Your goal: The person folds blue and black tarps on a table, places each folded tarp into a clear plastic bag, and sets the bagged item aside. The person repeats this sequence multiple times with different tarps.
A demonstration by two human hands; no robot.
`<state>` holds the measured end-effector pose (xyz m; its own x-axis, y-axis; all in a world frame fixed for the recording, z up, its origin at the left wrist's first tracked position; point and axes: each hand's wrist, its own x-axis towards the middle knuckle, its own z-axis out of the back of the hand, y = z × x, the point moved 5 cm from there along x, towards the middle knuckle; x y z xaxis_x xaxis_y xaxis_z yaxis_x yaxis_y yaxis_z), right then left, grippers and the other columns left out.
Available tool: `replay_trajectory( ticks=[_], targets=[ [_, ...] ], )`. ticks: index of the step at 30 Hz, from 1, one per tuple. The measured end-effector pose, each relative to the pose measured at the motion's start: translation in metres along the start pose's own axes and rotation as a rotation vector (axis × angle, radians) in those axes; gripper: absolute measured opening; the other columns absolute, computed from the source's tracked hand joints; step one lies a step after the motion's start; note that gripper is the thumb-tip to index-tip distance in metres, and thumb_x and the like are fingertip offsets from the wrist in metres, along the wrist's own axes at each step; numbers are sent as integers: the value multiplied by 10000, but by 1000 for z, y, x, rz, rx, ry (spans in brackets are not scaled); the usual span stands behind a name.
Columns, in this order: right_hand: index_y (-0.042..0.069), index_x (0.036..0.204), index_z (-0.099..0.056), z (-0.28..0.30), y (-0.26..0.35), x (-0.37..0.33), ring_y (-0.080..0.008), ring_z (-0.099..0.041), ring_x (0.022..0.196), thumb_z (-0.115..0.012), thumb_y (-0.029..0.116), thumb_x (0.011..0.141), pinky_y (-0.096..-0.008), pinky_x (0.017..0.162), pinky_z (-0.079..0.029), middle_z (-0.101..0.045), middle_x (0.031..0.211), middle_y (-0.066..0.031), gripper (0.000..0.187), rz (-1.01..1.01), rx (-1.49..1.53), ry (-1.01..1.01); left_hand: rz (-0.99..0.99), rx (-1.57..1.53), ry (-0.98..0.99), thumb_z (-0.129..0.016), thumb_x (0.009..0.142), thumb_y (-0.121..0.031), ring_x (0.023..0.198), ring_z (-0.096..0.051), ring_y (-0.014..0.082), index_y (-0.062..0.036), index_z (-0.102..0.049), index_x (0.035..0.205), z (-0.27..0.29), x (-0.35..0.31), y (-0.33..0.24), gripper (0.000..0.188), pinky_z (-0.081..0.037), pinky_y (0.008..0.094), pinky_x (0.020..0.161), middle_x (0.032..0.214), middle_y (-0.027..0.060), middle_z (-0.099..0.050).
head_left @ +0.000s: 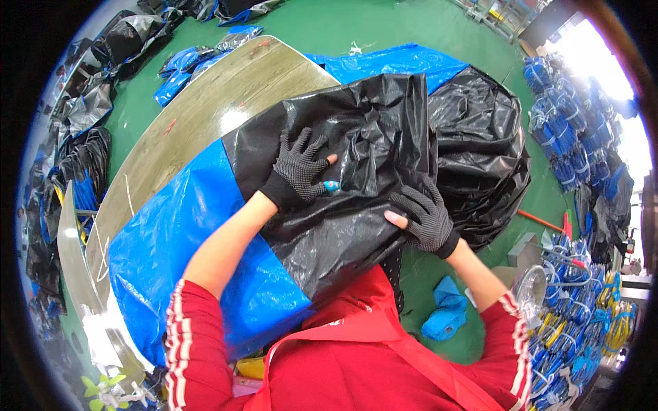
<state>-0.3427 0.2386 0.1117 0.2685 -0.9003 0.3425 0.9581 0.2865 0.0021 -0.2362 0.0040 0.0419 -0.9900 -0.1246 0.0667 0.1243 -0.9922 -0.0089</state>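
A large black plastic sheet (373,147) with a blue section (179,198) lies folded across a wood-patterned table (181,133). My left hand (299,168), in a dark dotted glove with bare fingertips, rests flat on the black part with fingers spread. Something blue is wrapped round one of its fingertips. At the sheet's near right side, my right hand (425,218), gloved the same way, lies on the black plastic. Its fingers are stretched out and its thumb stands apart. Wrinkles run through the plastic between the hands.
Crumpled black plastic (476,147) hangs past the table's right side, with blue sheeting (397,63) behind it. Tied blue bundles (562,130) are stacked at right. A blue roll (444,322) lies on the green floor (343,27). Dark folded plastic piles (89,161) line the left.
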Motion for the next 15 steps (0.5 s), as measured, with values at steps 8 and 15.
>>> replay_trajectory(
  ticks=[8,15],
  targets=[
    [115,760,-642,4,-61,149,-300,-601,644,-632,225,793,-408,576,-478,-608,683,-97,115,125,-47,-227,-278,-144,-181,-513,915,-359,1282,-389,364,-178,-499,1348,19,-5,-50,469,-265,513,1071,1362,215,-456],
    [198,848,-647,-149,-110,201,-341,-650,663,-529,436,873,-455,544,-485,-656,723,-103,267,-103,108,401,364,-263,-282,-539,930,-316,1146,-490,317,-109,-529,1305,31,-112,48,428,-369,459,978,1269,209,-536]
  ],
)
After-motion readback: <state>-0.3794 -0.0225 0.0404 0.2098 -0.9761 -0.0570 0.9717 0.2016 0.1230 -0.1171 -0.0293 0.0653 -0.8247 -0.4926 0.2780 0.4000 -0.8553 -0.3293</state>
